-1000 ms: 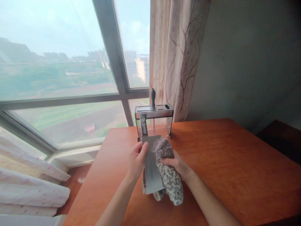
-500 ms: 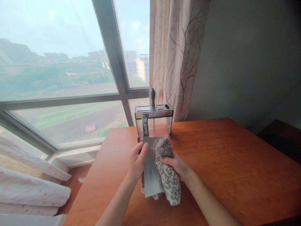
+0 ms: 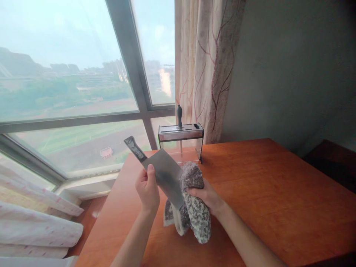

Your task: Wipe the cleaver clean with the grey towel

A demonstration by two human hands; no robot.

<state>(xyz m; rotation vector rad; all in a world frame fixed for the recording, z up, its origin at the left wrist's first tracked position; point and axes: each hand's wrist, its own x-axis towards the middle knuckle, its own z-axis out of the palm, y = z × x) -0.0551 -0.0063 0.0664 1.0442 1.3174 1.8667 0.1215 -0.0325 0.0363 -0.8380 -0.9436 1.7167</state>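
My left hand (image 3: 148, 189) grips a cleaver (image 3: 166, 174) by the blade close to its handle, thumb flat on the near face. The dark patterned handle points up and to the left, the broad grey blade slants down to the right. A fluffy grey-and-white cloth (image 3: 198, 215) is bunched in my right hand (image 3: 207, 194), pressed against the blade's right edge. Folds of the cloth hang below and behind the blade. My right fingers are partly hidden by the cloth.
Behind the cleaver, a knife block (image 3: 180, 132) with clear sides stands on the wooden table (image 3: 264, 193), a dark-handled tool in its top. A window (image 3: 69, 85) lies left, a patterned curtain (image 3: 208, 66) behind the block.
The cleaver has tilted from upright to leaning left, its handle swinging away from the knife block. My left hand has moved left and down; more of the cloth shows beneath the blade.
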